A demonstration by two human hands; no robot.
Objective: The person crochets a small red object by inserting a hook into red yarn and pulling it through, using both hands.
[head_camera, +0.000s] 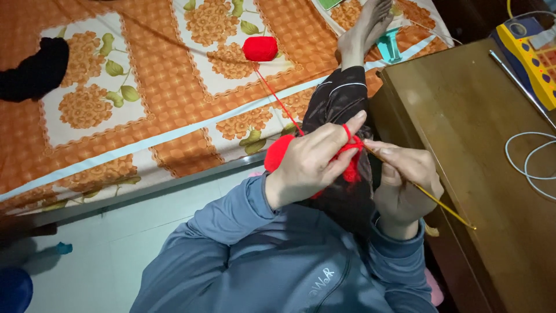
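The left hand (313, 159) is closing its fingers (347, 130) on the red crochet piece (347, 159), the yarn looped over the forefinger, probably for tension. The right hand (405, 179) is pinching the golden crochet hook (428, 194), its tip in the piece. The strand is running up to the red yarn ball (260, 48) on the bed (174, 104), well apart.

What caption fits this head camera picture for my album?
Left hand holds red crochet work while right hand works a gold crochet hook.
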